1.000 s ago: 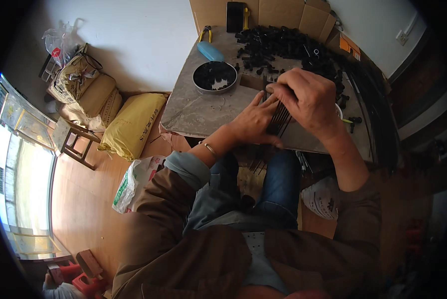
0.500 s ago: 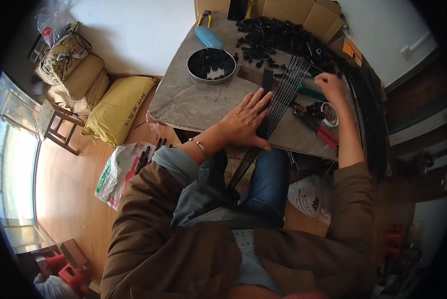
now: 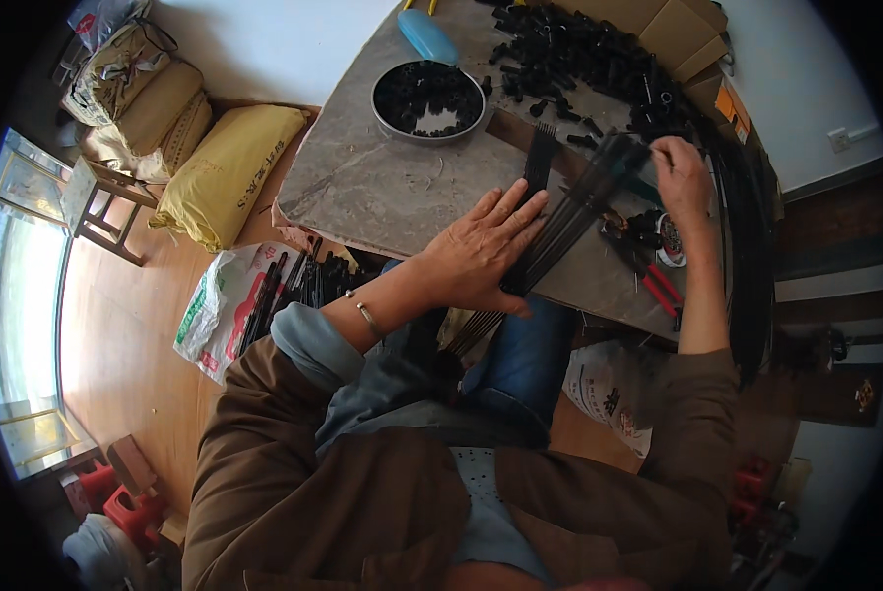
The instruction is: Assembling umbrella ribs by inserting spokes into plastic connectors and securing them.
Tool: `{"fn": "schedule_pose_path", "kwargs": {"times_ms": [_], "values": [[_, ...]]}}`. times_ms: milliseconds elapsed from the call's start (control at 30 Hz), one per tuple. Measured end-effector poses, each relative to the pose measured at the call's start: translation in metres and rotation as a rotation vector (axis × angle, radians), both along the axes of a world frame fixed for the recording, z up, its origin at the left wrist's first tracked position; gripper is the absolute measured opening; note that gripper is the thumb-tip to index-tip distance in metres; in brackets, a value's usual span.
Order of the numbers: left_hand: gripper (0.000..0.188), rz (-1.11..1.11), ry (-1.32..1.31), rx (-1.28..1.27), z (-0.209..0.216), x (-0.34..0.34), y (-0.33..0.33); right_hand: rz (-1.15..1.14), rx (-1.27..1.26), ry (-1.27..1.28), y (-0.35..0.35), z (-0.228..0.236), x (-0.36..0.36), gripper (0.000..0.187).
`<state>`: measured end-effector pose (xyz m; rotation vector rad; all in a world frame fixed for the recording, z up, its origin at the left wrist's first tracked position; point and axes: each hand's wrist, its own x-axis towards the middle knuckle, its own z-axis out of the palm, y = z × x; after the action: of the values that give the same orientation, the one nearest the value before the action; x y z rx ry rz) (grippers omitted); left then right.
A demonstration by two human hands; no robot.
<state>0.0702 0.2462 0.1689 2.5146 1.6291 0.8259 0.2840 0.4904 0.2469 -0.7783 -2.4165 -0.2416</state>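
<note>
While the left hand (image 3: 486,246) lies flat, fingers slightly parted, on black rods (image 3: 550,241) crossing the table (image 3: 362,192)'s front edge, the right hand (image 3: 683,182) curls at their far ends; whether it grips any, I cannot tell. The work looks midway: rods gathered, but the bowl (image 3: 426,141)'s black bits (image 3: 412,89) and the heap of black parts (image 3: 579,59) along the far edge lie untouched. Beyond the left edge, a yellow sack (image 3: 234,177) bears dark print.

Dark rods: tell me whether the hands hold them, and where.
The left hand lies flat across the dark rods near mid-length; the right hand is at their far end, its grip unclear.
</note>
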Motion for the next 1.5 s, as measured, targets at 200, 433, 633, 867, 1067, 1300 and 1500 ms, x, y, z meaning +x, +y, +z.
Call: {"fn": "schedule_pose_path", "kwargs": {"times_ms": [200, 433, 633, 867, 1067, 1300, 1500], "values": [[0.103, 0.003, -0.033, -0.046, 0.000, 0.001, -0.002, 0.212, -0.330, -0.027, -0.025, -0.034, -0.068, 0.016], [0.099, 0.039, -0.005, -0.043, 0.002, 0.001, -0.001, 0.122, -0.457, -0.041, -0.030, -0.034, -0.073, 0.017], [0.102, 0.013, -0.064, -0.087, 0.001, -0.002, 0.000, 0.158, -0.505, -0.007, -0.024, -0.036, -0.072, 0.013], [0.102, 0.008, -0.043, -0.111, 0.003, -0.002, 0.004, 0.177, -0.527, 0.014, -0.025, -0.039, -0.079, 0.011], [0.102, 0.001, -0.037, -0.111, 0.003, -0.005, 0.006, 0.140, -0.418, -0.034, -0.025, -0.032, -0.088, 0.010], [0.101, -0.004, -0.035, -0.125, 0.005, -0.005, 0.007, 0.108, -0.703, 0.089, -0.015, -0.039, -0.087, 0.014], [0.101, -0.004, -0.050, -0.108, 0.004, -0.004, 0.007, 0.158, -0.874, 0.206, -0.007, -0.045, -0.094, 0.019]]}}
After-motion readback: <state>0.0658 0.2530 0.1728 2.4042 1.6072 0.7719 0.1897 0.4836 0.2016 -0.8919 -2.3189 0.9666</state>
